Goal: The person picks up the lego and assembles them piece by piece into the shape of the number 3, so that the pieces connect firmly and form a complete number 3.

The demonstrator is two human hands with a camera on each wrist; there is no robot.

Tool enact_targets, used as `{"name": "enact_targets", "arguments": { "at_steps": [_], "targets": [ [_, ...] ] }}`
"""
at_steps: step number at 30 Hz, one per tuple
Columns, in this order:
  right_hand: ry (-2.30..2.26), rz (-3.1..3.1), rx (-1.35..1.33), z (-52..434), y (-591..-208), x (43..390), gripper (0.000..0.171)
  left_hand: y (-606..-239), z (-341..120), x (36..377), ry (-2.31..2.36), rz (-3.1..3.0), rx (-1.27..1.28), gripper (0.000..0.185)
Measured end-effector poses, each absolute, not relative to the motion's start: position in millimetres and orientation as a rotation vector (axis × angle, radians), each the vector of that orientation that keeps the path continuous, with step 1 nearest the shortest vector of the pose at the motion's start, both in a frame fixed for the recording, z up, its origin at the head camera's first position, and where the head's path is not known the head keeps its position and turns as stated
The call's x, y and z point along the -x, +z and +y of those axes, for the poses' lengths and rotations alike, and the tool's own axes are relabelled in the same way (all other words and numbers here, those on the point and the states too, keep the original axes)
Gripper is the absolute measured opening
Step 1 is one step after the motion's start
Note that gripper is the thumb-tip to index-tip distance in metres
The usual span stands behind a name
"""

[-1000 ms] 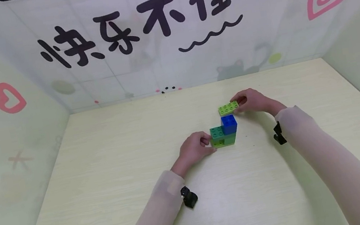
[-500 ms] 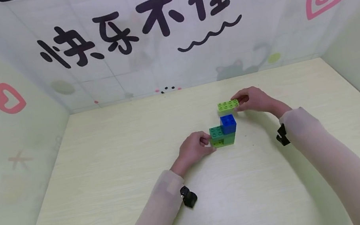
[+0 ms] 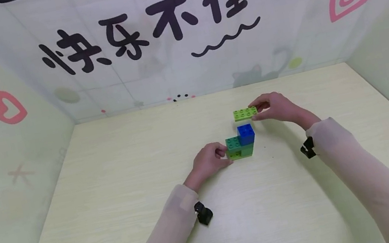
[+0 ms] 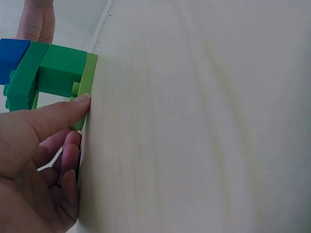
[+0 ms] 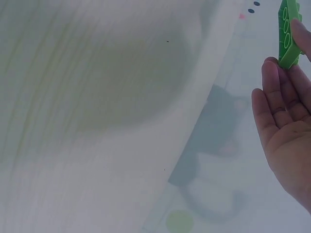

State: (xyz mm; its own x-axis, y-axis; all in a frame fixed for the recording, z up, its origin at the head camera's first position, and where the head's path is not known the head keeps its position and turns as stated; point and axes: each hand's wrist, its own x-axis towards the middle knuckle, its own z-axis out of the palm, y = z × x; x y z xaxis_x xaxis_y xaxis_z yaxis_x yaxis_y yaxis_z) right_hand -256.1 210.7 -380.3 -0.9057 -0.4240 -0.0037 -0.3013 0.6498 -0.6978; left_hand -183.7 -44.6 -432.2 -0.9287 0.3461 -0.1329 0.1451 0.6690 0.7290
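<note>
A small stack of toy building bricks stands on the table: a thin lime base (image 4: 89, 71), a green block (image 4: 63, 70), a darker green brick (image 3: 233, 143) and a blue brick (image 3: 246, 133) at the top right. My left hand (image 3: 209, 160) pinches the stack's left end, its thumb on the lime base in the left wrist view. Behind and above the stack, my right hand (image 3: 275, 107) pinches the right end of a lime brick (image 3: 242, 115) with two rows of studs. The hollow underside of this lime brick (image 5: 285, 26) shows in the right wrist view.
The pale wood-grain table (image 3: 127, 159) is bounded by a printed back wall (image 3: 151, 77) and side walls (image 3: 0, 173). A black wrist camera (image 3: 204, 214) sits on the left sleeve, another black camera (image 3: 307, 148) on the right.
The lime brick in my right hand has risen slightly and turned more square-on to the head view. My left hand and the stack have stayed in place.
</note>
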Motion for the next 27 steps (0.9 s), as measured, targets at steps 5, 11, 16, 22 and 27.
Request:
{"name": "enact_targets", "arguments": {
  "at_steps": [5, 11, 16, 22, 27],
  "targets": [
    [-1.119, 2.712, 0.629, 208.9, -377.1, 252.4, 0.042, -431.1, -44.9, 182.8, 1.112, 2.63, -0.398, 0.033],
    [-1.127, 2.712, 0.664, 207.6, -372.6, 248.0, 0.041, -430.8, -45.1, 182.4, 1.121, 2.628, -0.396, 0.033],
    [-1.11, 2.719, 0.68, 208.0, -368.2, 244.6, 0.041, -431.1, -45.0, 182.2, 1.119, 2.629, -0.397, 0.033],
    [-1.116, 2.712, 0.68, 207.7, -361.1, 238.3, 0.042, -430.4, -45.1, 182.0, 1.118, 2.628, -0.397, 0.033],
    [-1.117, 2.713, 0.7, 206.1, -356.1, 233.1, 0.042, -429.9, -45.0, 181.8, 1.119, 2.627, -0.398, 0.033]
  ]
}}
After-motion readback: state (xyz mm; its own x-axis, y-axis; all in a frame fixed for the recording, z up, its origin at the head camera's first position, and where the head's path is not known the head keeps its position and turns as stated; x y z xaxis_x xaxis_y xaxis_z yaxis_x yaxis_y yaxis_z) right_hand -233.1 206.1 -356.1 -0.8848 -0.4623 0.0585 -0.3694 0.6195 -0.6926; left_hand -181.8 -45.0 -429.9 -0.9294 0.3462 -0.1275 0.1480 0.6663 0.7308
